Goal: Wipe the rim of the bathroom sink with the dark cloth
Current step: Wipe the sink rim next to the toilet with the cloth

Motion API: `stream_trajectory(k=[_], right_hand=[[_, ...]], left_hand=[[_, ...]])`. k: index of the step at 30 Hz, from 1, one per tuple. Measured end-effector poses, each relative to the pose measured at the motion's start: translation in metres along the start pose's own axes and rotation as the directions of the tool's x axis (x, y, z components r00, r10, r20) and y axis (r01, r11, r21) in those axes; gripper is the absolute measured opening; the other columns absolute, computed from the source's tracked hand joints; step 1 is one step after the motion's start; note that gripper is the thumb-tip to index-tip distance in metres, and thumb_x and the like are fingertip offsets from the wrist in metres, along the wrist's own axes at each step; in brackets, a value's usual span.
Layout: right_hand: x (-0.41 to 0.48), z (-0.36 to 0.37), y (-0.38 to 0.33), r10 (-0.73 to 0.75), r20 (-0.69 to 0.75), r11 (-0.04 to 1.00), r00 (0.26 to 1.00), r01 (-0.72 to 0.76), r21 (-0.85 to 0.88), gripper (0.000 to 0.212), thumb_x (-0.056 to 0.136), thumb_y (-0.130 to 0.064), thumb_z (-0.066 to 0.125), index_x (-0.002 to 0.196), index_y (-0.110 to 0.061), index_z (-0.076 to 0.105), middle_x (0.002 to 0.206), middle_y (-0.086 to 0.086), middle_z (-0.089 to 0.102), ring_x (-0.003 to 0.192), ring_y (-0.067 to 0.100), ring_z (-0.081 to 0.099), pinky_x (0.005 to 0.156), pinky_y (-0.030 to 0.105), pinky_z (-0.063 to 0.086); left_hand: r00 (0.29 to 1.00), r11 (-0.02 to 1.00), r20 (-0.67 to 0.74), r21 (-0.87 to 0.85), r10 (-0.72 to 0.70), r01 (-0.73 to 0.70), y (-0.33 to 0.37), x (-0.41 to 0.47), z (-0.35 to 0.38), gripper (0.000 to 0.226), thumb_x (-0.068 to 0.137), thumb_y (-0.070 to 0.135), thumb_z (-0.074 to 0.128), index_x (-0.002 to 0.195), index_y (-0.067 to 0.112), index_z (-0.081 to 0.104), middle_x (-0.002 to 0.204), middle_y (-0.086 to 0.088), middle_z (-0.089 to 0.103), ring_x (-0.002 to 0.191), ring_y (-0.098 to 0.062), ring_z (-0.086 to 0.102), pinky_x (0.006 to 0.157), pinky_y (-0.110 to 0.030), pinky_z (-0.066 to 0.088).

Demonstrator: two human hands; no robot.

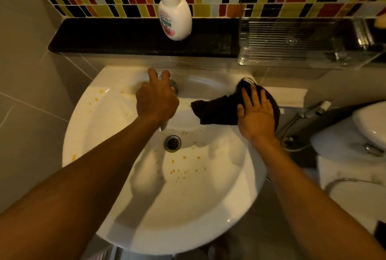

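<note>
A white oval sink [83,126] fills the middle of the head view, with yellow specks scattered on its left rim and in the bowl around the drain [172,143]. The dark cloth [217,111] lies on the sink's back right rim, one corner hanging toward the bowl. My right hand [255,115] presses flat on the cloth with fingers spread. My left hand [156,98] rests over the chrome tap [174,86] at the back middle of the sink, fingers wrapped around it and hiding most of it.
A white soap pump bottle [175,15] stands on the black ledge [125,36] behind the sink. A clear plastic tray [292,44] sits on the ledge to the right. A toilet [355,149] and a spray hose [296,126] are at the right.
</note>
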State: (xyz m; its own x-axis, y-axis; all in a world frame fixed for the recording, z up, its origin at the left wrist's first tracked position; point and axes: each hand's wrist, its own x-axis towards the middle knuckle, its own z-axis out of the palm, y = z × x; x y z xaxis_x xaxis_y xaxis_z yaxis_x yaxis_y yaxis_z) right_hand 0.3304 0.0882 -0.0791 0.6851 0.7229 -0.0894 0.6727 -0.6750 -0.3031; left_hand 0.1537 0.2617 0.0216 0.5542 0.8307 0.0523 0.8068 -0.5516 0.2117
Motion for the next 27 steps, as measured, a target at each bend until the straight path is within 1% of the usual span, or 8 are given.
stream_trajectory(k=[4,7,10,14,18,20,23,27], right_hand=[[-0.088,0.001,0.006,0.044,-0.059,0.996,0.997,-0.039,0.085,0.048,0.100,-0.028,0.029,0.147,-0.019,0.031,0.159,0.006,0.021,0.147,0.030,0.011,0.120,0.046,0.014],[-0.137,0.006,0.004,0.069,-0.006,0.991,0.998,-0.068,0.119,0.048,0.100,-0.030,0.028,0.147,-0.020,0.030,0.159,0.005,0.018,0.148,0.026,0.003,0.120,0.044,0.009],[-0.127,0.004,0.005,0.127,0.027,0.981,0.992,-0.130,0.144,0.050,0.101,-0.030,0.027,0.150,-0.023,0.020,0.161,0.002,0.009,0.148,0.024,-0.006,0.121,0.045,0.008],[-0.065,-0.008,0.011,0.144,0.016,0.969,0.989,-0.144,0.203,0.052,0.102,-0.034,0.021,0.152,-0.025,0.012,0.162,-0.001,0.003,0.148,0.023,-0.002,0.119,0.046,0.016],[0.001,-0.011,0.015,0.052,0.005,0.998,0.999,-0.052,0.025,0.052,0.102,-0.032,0.020,0.151,-0.021,0.010,0.162,0.003,0.006,0.148,0.024,0.002,0.121,0.040,0.008],[0.031,-0.008,0.001,-0.057,-0.010,0.995,0.998,0.056,-0.080,0.053,0.100,-0.033,0.023,0.151,-0.020,0.014,0.161,0.003,0.013,0.148,0.024,0.006,0.121,0.040,0.006],[0.057,0.001,-0.019,-0.260,-0.030,0.959,0.965,0.255,-0.122,0.054,0.098,-0.030,0.033,0.149,-0.016,0.023,0.157,0.005,0.026,0.147,0.026,0.017,0.121,0.041,0.010],[0.067,0.010,-0.027,-0.354,-0.079,0.923,0.932,0.335,-0.191,0.057,0.094,-0.028,0.041,0.148,-0.016,0.026,0.154,0.004,0.033,0.145,0.025,0.023,0.117,0.036,0.009]], left_hand=[[1.000,1.000,0.011,0.004,-0.015,0.015,0.002,-0.001,-0.001,0.049,0.088,0.025,0.061,0.133,0.016,0.044,0.140,-0.018,0.037,0.095,-0.040,0.059,0.083,-0.047,0.053],[1.000,1.000,0.010,-0.017,-0.026,0.026,0.004,-0.001,0.000,0.050,0.087,0.025,0.062,0.133,0.016,0.044,0.139,-0.018,0.038,0.094,-0.040,0.059,0.083,-0.048,0.053],[1.000,1.000,0.000,-0.012,-0.025,0.025,0.004,-0.002,0.003,0.050,0.087,0.026,0.062,0.132,0.016,0.045,0.138,-0.017,0.038,0.092,-0.040,0.059,0.080,-0.045,0.052],[1.000,1.000,-0.029,-0.004,-0.003,0.003,0.001,-0.001,0.006,0.046,0.087,0.026,0.061,0.130,0.017,0.046,0.136,-0.018,0.039,0.091,-0.039,0.059,0.076,-0.044,0.050],[0.999,1.000,-0.038,0.007,-0.002,0.002,0.005,-0.004,0.008,0.047,0.087,0.029,0.060,0.131,0.018,0.045,0.138,-0.016,0.038,0.093,-0.037,0.059,0.076,-0.043,0.050],[0.999,1.000,-0.049,0.017,0.003,-0.003,0.005,-0.002,0.009,0.045,0.088,0.029,0.059,0.130,0.018,0.045,0.139,-0.016,0.038,0.093,-0.037,0.059,0.075,-0.042,0.050],[0.999,1.000,-0.049,0.022,0.000,0.001,0.002,-0.001,0.009,0.042,0.090,0.028,0.055,0.129,0.018,0.045,0.140,-0.016,0.037,0.092,-0.036,0.060,0.074,-0.042,0.051],[1.000,1.000,-0.022,0.007,0.000,0.000,0.001,0.000,0.007,0.042,0.090,0.028,0.055,0.130,0.018,0.044,0.140,-0.015,0.037,0.094,-0.036,0.059,0.077,-0.044,0.055]])
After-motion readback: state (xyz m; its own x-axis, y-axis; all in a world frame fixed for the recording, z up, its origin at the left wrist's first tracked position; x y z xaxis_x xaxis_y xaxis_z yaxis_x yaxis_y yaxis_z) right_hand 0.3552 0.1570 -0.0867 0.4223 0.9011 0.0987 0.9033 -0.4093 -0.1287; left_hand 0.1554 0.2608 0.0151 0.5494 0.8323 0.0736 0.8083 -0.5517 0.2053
